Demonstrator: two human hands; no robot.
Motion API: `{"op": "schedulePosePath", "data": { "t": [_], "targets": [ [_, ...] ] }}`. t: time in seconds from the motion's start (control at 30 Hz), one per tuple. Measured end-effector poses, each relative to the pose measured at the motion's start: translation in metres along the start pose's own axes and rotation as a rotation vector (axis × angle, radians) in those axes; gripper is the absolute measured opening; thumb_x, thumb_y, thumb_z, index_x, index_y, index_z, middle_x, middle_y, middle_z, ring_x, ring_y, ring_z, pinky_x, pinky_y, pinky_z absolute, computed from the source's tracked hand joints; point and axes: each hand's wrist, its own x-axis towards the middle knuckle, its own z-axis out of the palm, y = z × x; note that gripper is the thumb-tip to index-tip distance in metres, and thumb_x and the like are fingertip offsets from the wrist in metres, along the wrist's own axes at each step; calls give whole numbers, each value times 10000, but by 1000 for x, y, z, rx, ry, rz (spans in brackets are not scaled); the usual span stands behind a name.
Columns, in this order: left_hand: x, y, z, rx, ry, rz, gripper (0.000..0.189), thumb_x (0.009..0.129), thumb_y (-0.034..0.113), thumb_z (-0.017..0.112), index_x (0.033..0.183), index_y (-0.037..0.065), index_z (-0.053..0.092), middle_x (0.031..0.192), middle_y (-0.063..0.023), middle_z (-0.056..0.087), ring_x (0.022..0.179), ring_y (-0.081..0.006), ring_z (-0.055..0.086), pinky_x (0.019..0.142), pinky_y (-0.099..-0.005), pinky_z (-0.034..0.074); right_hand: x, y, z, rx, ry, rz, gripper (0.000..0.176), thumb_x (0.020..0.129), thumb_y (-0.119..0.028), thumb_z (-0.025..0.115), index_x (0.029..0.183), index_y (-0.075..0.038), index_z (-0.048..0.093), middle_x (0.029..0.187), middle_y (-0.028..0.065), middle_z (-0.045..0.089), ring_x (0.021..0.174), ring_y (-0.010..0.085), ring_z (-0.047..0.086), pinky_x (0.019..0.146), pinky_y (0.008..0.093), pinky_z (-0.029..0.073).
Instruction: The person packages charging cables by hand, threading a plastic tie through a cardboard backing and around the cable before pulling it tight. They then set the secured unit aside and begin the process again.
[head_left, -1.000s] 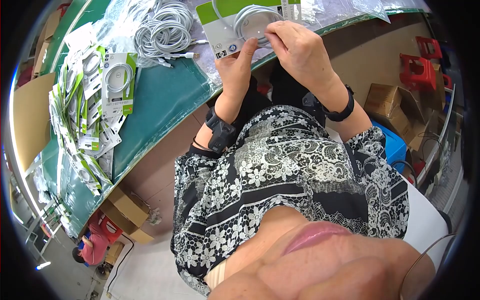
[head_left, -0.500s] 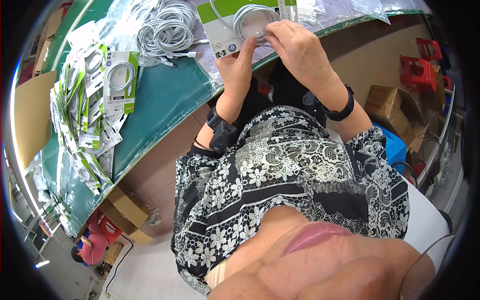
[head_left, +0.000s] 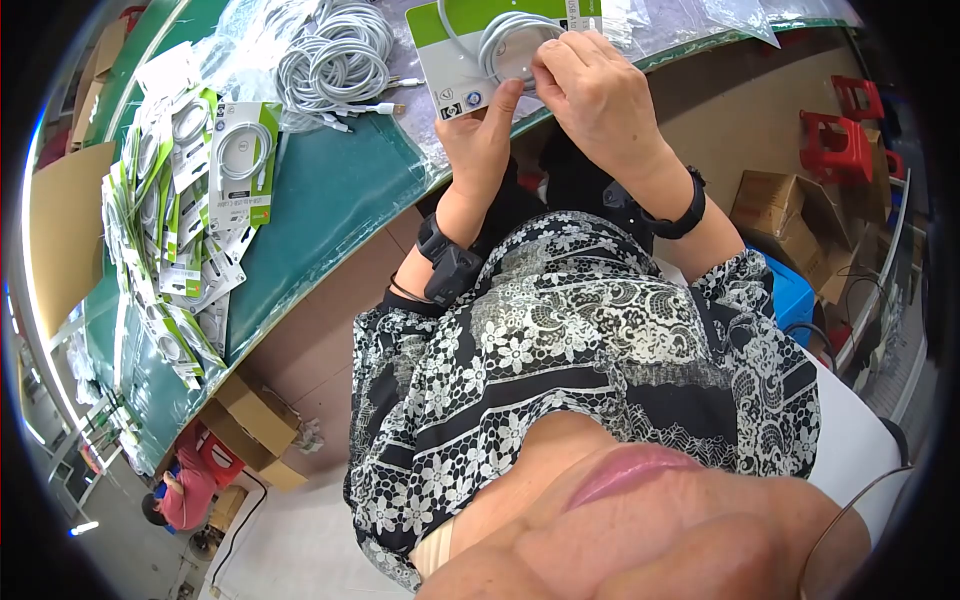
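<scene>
We hold a green-and-white retail card (head_left: 433, 63) in our left hand (head_left: 475, 150), its thumb pressed over the card's lower edge and the fingers mostly hidden behind. A coiled white cable (head_left: 490, 50) lies against the face of the card, with one length running up toward the top of the view. Our right hand (head_left: 605, 100) is at the right side of the coil, thumb and forefinger brought together at their tips and the other fingers curled beside them; we cannot tell exactly what is between those tips. The card is tilted above the near edge of the green table (head_left: 315, 190).

Just left of the card, a heap of loose white cables (head_left: 335, 60) sits on clear plastic, a USB plug (head_left: 390, 108) poking out toward us. Farther left, many carded cables (head_left: 165, 225) lie in an overlapping pile, and one carded cable (head_left: 242, 160) rests face up at its right side.

We wear a black band on each wrist. To our right, on the floor, are red stools (head_left: 835, 145), an open cardboard box (head_left: 785, 215) and a blue box (head_left: 790, 300). At the lower left, well apart from us, is another person (head_left: 190, 490) in a pink top.
</scene>
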Motion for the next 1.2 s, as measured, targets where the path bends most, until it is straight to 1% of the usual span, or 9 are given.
{"op": "schedulePosePath", "data": {
  "t": [0.23,0.4,0.47,0.5,0.7,0.87,1.0,1.1,1.2],
  "targets": [
    [1,-1,-1,1,-34,9,170,840,99,667,947,-25,619,834,-40,649,731,-92,587,646,-230,476,-4,-4,6,73,-27,19,93,749,-42,649,796,-57,570,767,61,577,706,219,579,632,311,490],
    [11,3,-9,-445,30,-239,188,878,126,616,1010,-7,595,897,-64,647,750,-133,627,680,-267,533,1,35,-14,406,94,-55,100,803,-28,627,896,-45,596,812,55,611,729,168,594,641,275,486],
    [13,6,-15,-547,-25,-279,194,893,134,593,1035,2,581,923,-74,644,766,-160,647,695,-288,558,-12,63,-18,644,173,570,162,829,-74,613,982,-25,594,933,83,631,865,207,610,701,296,497],
    [12,9,-13,-549,-26,-277,194,893,134,593,1035,2,581,923,-74,644,766,-160,647,695,-288,558,-16,65,-10,643,174,568,162,829,-74,613,982,-25,594,933,83,631,865,207,610,701,296,497],
    [2,27,7,-573,-115,-341,176,891,128,593,1011,-1,591,928,-85,649,796,-182,659,698,-296,567,-42,53,43,614,-45,236,364,792,-73,688,1133,-33,566,1035,83,617,954,187,584,806,303,482],
    [0,21,2,-528,-104,-379,187,885,118,602,1012,-19,594,938,-97,650,797,-180,660,698,-302,568,-42,61,50,606,-113,180,393,775,-88,708,1137,-35,563,1036,82,619,973,189,587,807,317,488],
    [-3,18,4,-549,-116,-401,203,880,112,608,1025,-29,590,944,-104,648,804,-180,658,701,-300,566,-54,68,60,1080,-101,339,336,751,-105,717,1066,-52,612,1021,84,622,944,213,600,773,332,493],
    [-2,17,7,-527,-91,-395,197,880,113,608,1017,-28,590,935,-104,646,808,-187,656,698,-310,568,-40,55,34,191,-72,-173,237,748,-134,700,972,-77,651,981,84,624,895,235,602,715,329,491],
    [4,27,15,-533,-101,-368,193,883,117,604,1010,-27,589,923,-105,644,810,-193,654,700,-323,570,-51,53,52,158,-18,-189,166,756,-143,677,912,-89,661,946,81,624,863,236,602,694,329,487]
  ]
}}
